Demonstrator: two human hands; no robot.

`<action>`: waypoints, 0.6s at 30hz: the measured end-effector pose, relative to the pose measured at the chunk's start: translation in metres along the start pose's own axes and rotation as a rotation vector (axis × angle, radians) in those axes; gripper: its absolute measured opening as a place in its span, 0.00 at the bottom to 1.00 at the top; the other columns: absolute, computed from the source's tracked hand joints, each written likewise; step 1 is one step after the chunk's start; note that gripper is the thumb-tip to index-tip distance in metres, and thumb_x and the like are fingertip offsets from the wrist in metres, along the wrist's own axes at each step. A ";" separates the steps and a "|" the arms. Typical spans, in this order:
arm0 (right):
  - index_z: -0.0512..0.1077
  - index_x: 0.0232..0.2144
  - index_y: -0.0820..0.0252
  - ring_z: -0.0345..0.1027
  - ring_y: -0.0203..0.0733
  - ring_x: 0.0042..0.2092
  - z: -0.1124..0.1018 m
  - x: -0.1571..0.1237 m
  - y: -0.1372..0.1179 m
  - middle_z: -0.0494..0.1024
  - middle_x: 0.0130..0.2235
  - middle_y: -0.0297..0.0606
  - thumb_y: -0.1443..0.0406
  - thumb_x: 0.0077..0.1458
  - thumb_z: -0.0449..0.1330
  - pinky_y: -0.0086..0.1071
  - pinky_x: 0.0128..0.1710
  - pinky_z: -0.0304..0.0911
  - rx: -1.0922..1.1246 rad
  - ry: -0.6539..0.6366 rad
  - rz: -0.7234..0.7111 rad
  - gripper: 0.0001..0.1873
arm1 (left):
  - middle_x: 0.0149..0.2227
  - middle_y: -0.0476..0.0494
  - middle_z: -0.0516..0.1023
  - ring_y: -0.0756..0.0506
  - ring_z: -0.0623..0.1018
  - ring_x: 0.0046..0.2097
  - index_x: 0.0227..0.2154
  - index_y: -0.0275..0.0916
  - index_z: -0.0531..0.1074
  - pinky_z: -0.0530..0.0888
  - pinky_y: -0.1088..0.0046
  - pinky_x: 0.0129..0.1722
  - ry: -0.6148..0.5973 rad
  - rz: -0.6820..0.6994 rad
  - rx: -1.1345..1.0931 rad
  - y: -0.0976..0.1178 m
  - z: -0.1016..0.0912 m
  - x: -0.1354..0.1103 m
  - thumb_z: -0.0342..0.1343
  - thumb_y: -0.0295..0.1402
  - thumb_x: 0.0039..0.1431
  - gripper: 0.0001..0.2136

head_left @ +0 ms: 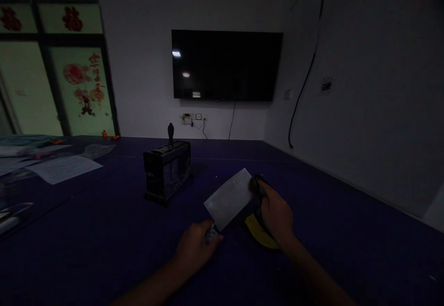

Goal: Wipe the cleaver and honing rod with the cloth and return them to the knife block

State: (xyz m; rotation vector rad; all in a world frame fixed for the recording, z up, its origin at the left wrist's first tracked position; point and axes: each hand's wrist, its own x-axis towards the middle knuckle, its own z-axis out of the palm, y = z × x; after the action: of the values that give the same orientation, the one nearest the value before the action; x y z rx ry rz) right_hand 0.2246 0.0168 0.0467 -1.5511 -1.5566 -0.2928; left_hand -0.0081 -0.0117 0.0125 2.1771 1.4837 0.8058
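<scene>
My left hand is closed round the handle end of a broad cleaver, whose flat grey blade slants up to the right above the dark purple table. My right hand is closed at the blade's far edge, gripping something dark that I cannot make out. A yellow cloth or pad lies under the right hand. A black knife block stands just behind and left of the blade, with one dark handle sticking up from its top.
Papers and other items lie on the table's far left. A wall-mounted black screen hangs ahead, with sockets below it. Decorated glass doors stand at the left. A white wall borders the table's right side.
</scene>
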 end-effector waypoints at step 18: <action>0.64 0.55 0.58 0.68 0.46 0.50 0.004 -0.004 -0.002 0.72 0.52 0.42 0.71 0.53 0.43 0.43 0.48 0.64 0.051 0.033 -0.043 0.27 | 0.20 0.51 0.68 0.51 0.68 0.21 0.27 0.38 0.66 0.59 0.77 0.20 0.040 -0.005 -0.400 -0.002 0.002 0.002 0.48 0.49 0.55 0.17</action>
State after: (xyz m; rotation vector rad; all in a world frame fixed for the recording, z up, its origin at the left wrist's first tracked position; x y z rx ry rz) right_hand 0.2209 0.0165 0.0428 -1.4680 -1.5615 -0.3000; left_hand -0.0077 -0.0095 0.0109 1.8673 1.2196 1.0479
